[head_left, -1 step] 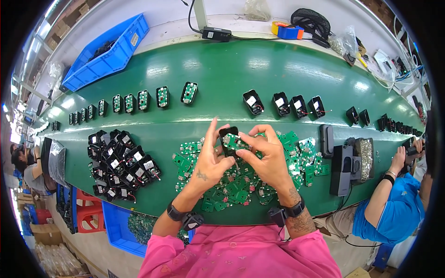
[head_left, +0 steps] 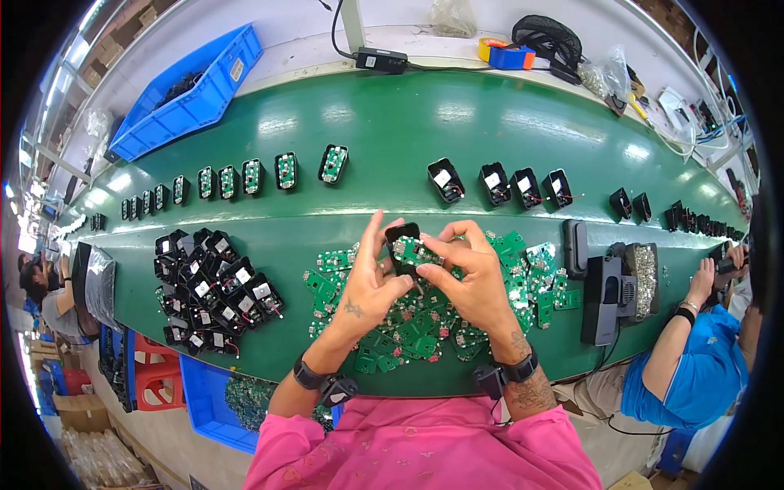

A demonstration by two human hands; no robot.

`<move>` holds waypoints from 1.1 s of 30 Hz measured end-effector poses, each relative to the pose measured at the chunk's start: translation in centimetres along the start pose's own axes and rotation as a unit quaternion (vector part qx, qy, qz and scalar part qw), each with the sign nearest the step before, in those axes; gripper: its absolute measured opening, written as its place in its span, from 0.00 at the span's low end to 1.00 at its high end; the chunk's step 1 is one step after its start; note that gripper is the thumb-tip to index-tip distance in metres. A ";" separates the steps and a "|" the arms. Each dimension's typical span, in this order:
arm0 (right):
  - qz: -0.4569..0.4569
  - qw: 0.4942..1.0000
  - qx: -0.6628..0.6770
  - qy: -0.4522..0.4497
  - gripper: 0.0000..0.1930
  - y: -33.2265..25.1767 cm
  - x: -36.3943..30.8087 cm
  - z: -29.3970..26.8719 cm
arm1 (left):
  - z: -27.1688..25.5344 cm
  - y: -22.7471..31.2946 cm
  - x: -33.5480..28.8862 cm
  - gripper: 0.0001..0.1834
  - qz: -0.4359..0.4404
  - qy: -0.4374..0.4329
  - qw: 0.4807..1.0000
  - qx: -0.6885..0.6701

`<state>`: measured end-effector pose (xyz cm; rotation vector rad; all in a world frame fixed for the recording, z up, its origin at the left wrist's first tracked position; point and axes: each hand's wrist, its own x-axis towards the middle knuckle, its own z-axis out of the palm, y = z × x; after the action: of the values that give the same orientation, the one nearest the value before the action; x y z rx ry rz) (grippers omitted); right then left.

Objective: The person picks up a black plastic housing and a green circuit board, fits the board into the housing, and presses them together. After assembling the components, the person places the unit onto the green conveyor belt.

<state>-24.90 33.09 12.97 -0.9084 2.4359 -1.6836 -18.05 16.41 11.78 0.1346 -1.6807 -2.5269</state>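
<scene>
Above the heap of green circuit boards (head_left: 408, 322), the left hand (head_left: 371, 282) pinches the small black housing (head_left: 402, 245) while the right hand (head_left: 474, 278) closes fingertips on a green board (head_left: 420, 253) going into it. It likely seats best held level. Open green counter (head_left: 392, 139) lies beyond the heap; black housings (head_left: 212, 286) crowd its left.

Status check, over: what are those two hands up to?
Left hand and right hand together hold black casing with green circuit board. Loose green boards piled beneath.

Circuit boards (head_left: 425, 327) lie heaped under both hands; housings (head_left: 212, 290) piled left; a bin (head_left: 184, 90) far behind.
</scene>
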 end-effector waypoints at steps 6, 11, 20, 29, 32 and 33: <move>0.032 0.998 0.014 -0.044 0.19 -0.8 0.3 -0.1 | -0.1 1.0 0.3 0.35 -0.078 -0.018 0.997 0.015; -0.032 0.999 0.007 -0.015 0.14 0.2 -0.1 -0.1 | 0.1 0.4 0.2 0.32 -0.108 -0.022 0.994 -0.014; -0.028 0.998 0.052 0.014 0.07 0.0 -0.2 2.8 | 0.0 0.5 -0.7 0.25 -0.108 0.026 0.994 0.018; -0.138 0.957 -0.200 0.161 0.06 -0.8 -0.8 1.7 | 2.3 -0.9 -0.2 0.28 0.042 0.077 0.993 0.083; -0.121 0.972 -0.142 0.146 0.05 -1.4 -1.0 2.2 | 1.9 -1.0 -0.7 0.27 0.101 0.108 0.976 0.160; -0.124 0.977 -0.129 0.114 0.04 -1.4 -1.0 2.2 | 1.7 -1.2 -0.8 0.27 0.141 0.115 0.960 0.214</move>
<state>-22.71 31.40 13.01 -1.1511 2.8502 -1.6504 -17.57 18.53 11.32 0.1970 -1.9579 -1.8426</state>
